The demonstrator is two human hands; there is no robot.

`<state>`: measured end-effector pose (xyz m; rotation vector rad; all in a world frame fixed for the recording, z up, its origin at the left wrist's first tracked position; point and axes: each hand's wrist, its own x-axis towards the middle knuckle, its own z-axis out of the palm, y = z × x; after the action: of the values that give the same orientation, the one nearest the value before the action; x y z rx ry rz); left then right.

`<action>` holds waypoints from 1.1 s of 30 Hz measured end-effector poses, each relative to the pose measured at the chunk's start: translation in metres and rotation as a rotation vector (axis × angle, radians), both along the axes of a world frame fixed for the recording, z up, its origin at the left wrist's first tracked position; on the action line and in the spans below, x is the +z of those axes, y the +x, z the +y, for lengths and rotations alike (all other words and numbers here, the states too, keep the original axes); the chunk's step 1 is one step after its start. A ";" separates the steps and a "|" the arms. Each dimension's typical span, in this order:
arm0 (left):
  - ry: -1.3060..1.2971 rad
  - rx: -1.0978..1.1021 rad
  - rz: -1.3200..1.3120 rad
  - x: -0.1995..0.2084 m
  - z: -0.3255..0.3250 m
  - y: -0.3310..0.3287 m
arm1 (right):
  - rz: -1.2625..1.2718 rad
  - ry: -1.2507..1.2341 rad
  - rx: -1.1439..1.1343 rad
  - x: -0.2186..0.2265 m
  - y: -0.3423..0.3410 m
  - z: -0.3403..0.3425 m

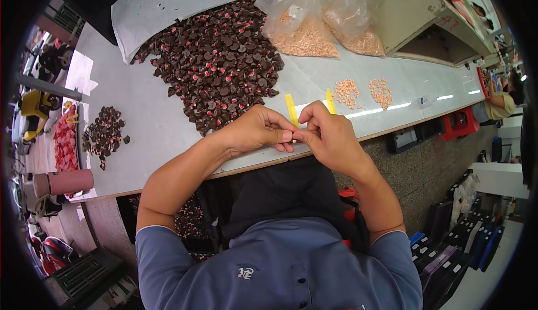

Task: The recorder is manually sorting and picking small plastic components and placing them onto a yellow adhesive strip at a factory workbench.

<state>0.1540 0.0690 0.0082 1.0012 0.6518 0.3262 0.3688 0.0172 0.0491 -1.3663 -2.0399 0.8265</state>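
My left hand [259, 130] and my right hand [330, 136] meet fingertip to fingertip over the near edge of the white table [151, 125]. Between the fingertips sits a small dark part [293, 139], pinched from both sides and mostly hidden. Two yellow tweezer-like strips [291, 110] stick up behind the fingers; whether my hands grip them I cannot tell. A large heap of small dark brown parts with red centres [216, 66] lies just beyond my left hand.
Two clear bags of tan pellets [314, 32] rest at the far side, two small tan piles [363, 92] to the right. A smaller dark heap [103, 133], red pieces [65, 144] and a pink cup [64, 182] sit left. Dark cases [459, 248] stand on the floor, lower right.
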 end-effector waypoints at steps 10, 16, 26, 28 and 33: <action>-0.050 0.028 -0.128 0.001 0.002 0.003 | 0.880 -0.002 -0.405 -0.030 0.046 -0.012; 0.054 -0.020 -0.140 0.003 0.003 -0.001 | 0.733 0.185 -0.600 -0.066 0.067 -0.001; 0.314 0.292 0.024 0.044 0.003 -0.042 | 0.545 0.234 -0.646 -0.080 0.073 -0.009; 0.608 0.594 0.250 0.036 0.003 -0.068 | 0.550 0.278 -0.626 -0.086 0.074 -0.008; 1.587 0.836 1.290 0.004 0.000 -0.185 | 0.508 0.252 -0.545 -0.090 0.070 -0.008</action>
<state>-0.0309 0.0687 0.0125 2.4648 2.1614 1.0251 0.4384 0.0090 -0.0411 -1.3085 -1.2509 0.5692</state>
